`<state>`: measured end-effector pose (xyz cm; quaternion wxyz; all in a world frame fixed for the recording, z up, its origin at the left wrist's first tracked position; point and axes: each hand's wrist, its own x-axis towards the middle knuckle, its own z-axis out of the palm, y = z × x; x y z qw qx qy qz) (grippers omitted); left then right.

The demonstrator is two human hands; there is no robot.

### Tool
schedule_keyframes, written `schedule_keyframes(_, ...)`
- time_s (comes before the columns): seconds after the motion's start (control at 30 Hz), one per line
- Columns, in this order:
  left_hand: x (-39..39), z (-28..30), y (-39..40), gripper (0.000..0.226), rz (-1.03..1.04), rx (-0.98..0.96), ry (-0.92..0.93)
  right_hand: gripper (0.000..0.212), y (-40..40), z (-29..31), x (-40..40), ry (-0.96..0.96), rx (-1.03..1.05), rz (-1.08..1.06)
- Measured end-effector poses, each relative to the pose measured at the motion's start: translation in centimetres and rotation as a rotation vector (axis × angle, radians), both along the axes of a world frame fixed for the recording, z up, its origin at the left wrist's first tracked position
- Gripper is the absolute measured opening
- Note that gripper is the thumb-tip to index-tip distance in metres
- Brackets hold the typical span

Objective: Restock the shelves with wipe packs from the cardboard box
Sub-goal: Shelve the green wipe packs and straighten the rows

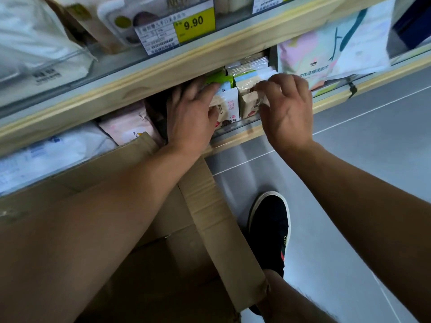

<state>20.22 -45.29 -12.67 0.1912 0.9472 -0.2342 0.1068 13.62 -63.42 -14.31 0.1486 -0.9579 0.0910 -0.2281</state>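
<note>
Restocking looks well along: wipe packs (235,106) already stand on the lower shelf (235,134), the left hand (189,117) pressing them with fairly straight fingers, the right hand (285,106) pinching one, while the cardboard box (205,206) nearby hides its contents.

I am looking down at a wooden-edged lower shelf (235,138) where small wipe packs (229,108) are standing upright in rows, with a pink pack (127,127) and white packs (58,150) lying further left. The upper shelf (163,66) is carrying a yellow price tag (194,25). On the grey floor (349,183) the cardboard box (186,252) is sitting beside my black shoe (270,231).
</note>
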Motion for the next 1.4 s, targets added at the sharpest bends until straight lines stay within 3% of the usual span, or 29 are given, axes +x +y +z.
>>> schedule_keyframes(0.1, -0.1, 0.4, -0.5, 0.038, -0.030, -0.036, 0.024, 0.021, -0.4, 0.8, 2.0, 0.049, -0.045, -0.074)
schedule_keyframes(0.27, 0.0, 0.6, -1.1, 0.032, -0.041, -0.038, 0.055, 0.020, -0.4, 0.9, 2.7, 0.041, -0.076, -0.106)
schedule_keyframes(0.37, 0.0, 0.8, -1.1, 0.034, -0.062, -0.021, 0.060, 0.027, -0.1, 0.9, 2.3, 0.093, -0.097, -0.109)
schedule_keyframes(0.47, -0.3, 1.3, -0.5, 0.042, -0.075, -0.042, 0.032, 0.041, 0.7, 1.4, 1.5, -0.004, -0.088, -0.048)
schedule_keyframes(0.57, -1.7, 1.4, 1.0, 0.053, -0.045, -0.037, 0.020, 0.043, 2.1, 0.9, 0.5, -0.081, -0.090, 0.042)
schedule_keyframes(0.7, -2.7, 0.8, 2.0, 0.070, 0.078, -0.007, 0.266, 0.067, 3.5, 0.3, -0.1, 0.149, -0.133, 0.114)
schedule_keyframes(0.83, -2.2, 0.2, 1.0, 0.074, 0.076, -0.070, 0.428, 0.070, 4.0, 0.6, 0.2, 0.211, -0.113, 0.121)
schedule_keyframes(0.93, -1.7, -0.2, 0.5, 0.075, 0.049, -0.080, 0.400, 0.065, 3.6, 0.5, 0.3, 0.169, -0.131, 0.098)
schedule_keyframes(1.17, -0.9, -0.2, 1.4, 0.084, 0.060, 0.107, 0.403, 0.052, 4.0, 0.4, 1.0, -0.003, -0.129, 0.092)
schedule_keyframes(1.3, -3.8, 1.0, 1.9, 0.082, -0.013, 0.171, 0.153, 0.044, 3.8, 0.9, -0.4, -0.127, -0.029, 0.061)
schedule_keyframes(1.4, -6.4, 1.0, 1.1, 0.082, -0.190, 0.289, 0.110, 0.048, 2.9, 0.3, -2.8, -0.062, -0.020, 0.035)
